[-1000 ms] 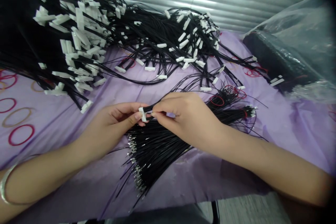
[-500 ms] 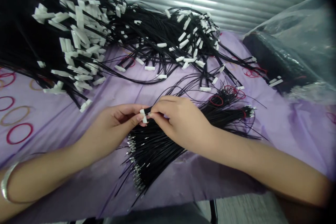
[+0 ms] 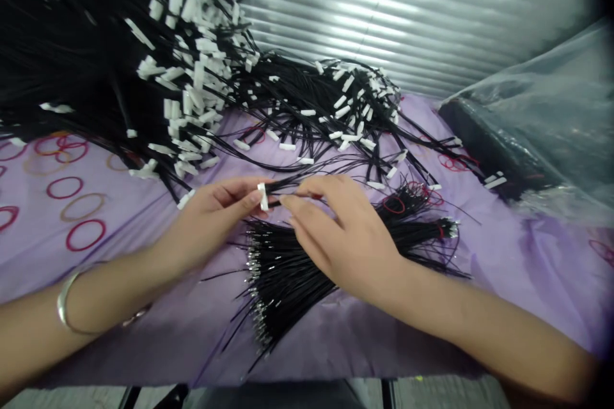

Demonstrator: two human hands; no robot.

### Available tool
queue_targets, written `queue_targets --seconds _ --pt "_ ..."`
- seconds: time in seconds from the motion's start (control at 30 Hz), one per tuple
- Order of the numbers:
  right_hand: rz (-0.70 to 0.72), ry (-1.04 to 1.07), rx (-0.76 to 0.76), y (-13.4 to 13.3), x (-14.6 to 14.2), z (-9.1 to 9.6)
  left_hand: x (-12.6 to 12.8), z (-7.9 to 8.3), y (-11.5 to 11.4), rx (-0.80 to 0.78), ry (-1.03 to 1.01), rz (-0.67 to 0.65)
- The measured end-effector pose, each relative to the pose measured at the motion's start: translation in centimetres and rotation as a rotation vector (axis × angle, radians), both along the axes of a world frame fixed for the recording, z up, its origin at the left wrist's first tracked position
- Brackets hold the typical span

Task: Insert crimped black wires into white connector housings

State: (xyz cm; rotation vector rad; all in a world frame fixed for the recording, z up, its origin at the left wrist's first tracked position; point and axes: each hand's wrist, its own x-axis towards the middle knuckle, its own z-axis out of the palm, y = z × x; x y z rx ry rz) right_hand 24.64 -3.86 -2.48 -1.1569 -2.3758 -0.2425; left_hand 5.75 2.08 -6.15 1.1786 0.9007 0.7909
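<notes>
Between the thumb and fingers of my left hand (image 3: 225,204) is a small white connector housing (image 3: 263,197). Black wires (image 3: 288,183) run out of its right side. My right hand (image 3: 345,230) pinches a black wire close to the housing, with thumb and forefinger nearly meeting; whether the wire's tip is inside the housing I cannot make out. Under my right hand lies a fanned bundle of loose black wires (image 3: 292,281), their silvery metal terminals (image 3: 256,287) pointing left.
Black cables with white connectors (image 3: 192,77) are heaped at the upper left, and a smaller pile (image 3: 307,89) lies at the back. Red and tan rubber bands (image 3: 85,234) are scattered on the purple cloth (image 3: 182,307). A clear plastic bag (image 3: 537,115) stands at the right.
The view has shifted, so the piles appear lower and further right. My right hand has drawn slightly back from the housing, and more wire shows between the two hands.
</notes>
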Motion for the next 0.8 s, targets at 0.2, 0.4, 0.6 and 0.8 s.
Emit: queue_targets --seconds 0.2,0.4,0.6,0.8 --pt "0.050 0.067 -0.373 -0.8 -0.6 -2.3 -1.1 0.2 2.5 0.100 -0.038 0.100" --pt "0.146 0.121 -0.564 0.1 -0.8 -2.7 -0.7 -0.9 2.6 0.045 -0.098 0.062" --pt "0.221 0.163 -0.595 0.5 0.2 -1.5 -0.4 -0.2 1.6 0.007 -0.112 -0.001" --pt "0.139 0.089 -0.532 0.0 0.2 -1.4 -0.1 -0.6 1.1 -0.008 -0.092 0.007"
